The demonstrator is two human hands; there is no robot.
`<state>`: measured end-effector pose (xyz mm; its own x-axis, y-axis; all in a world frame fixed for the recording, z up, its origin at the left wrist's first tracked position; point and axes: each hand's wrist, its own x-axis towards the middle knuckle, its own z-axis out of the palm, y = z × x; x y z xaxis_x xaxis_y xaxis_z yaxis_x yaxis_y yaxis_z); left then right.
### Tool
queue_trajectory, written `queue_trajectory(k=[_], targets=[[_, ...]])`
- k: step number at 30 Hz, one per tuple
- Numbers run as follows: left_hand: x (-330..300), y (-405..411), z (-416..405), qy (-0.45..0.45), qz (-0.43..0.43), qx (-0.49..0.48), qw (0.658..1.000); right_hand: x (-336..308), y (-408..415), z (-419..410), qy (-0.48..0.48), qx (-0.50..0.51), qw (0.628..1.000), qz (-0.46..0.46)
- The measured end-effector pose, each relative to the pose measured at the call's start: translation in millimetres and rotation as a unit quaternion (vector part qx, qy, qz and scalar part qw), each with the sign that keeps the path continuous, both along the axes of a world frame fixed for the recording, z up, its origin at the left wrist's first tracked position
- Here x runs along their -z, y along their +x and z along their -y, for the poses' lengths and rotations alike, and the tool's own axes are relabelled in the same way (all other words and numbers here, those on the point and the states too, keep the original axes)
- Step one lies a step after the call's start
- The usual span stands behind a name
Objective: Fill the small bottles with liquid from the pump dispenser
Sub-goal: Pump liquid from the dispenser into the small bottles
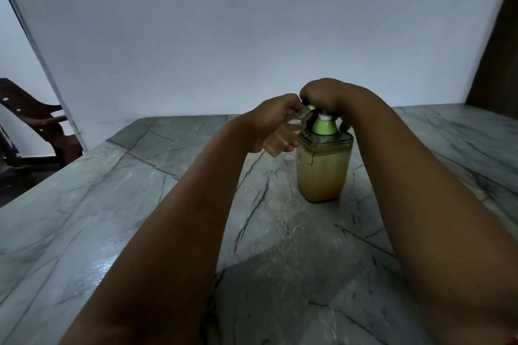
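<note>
A square clear pump dispenser with yellowish liquid and a green pump collar stands on the marble table. My right hand lies curled over its pump head, hiding most of the head. My left hand holds a small clear bottle tilted, its open mouth up against the green spout at the dispenser's top left. The small bottle has pale yellowish liquid in its lower part. A small white round thing, maybe a cap, lies on the table just left of the dispenser.
A pale wall rises right behind the table's far edge. A dark wooden chair stands off the table's left side. A dark panel borders the far right.
</note>
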<state>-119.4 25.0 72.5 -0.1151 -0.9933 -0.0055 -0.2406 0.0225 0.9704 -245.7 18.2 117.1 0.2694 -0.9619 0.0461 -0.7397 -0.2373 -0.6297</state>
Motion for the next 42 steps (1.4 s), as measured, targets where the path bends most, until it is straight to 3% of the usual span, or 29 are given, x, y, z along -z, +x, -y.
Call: queue_trajectory(k=[6,18,23,33,39,42], targets=[[0.5,1.0,0.6,0.001,-0.007,0.010,1.000,-4.7,-3.2,-4.8,0.023,0.002,0.997,0.070],[1.3,2.8,1.5,-0.006,-0.010,0.012,1.000,-0.8,1.7,-3.1,0.016,0.004,1.000,-0.008],[0.6,2.6,0.5,-0.005,-0.008,0.028,1.000,-4.4,-2.2,-2.3,0.044,0.015,0.998,0.051],[0.8,1.5,1.3,0.001,-0.005,0.012,1.000,-1.1,0.9,-1.2,0.006,-0.007,1.000,-0.024],[1.1,2.3,3.0,0.003,-0.006,0.025,1.000,-5.1,-4.9,-0.7,0.041,0.009,0.998,0.036],[1.7,2.0,3.2,0.003,-0.009,0.020,1.000,-5.0,-3.7,-1.6,0.039,0.009,0.999,0.018]])
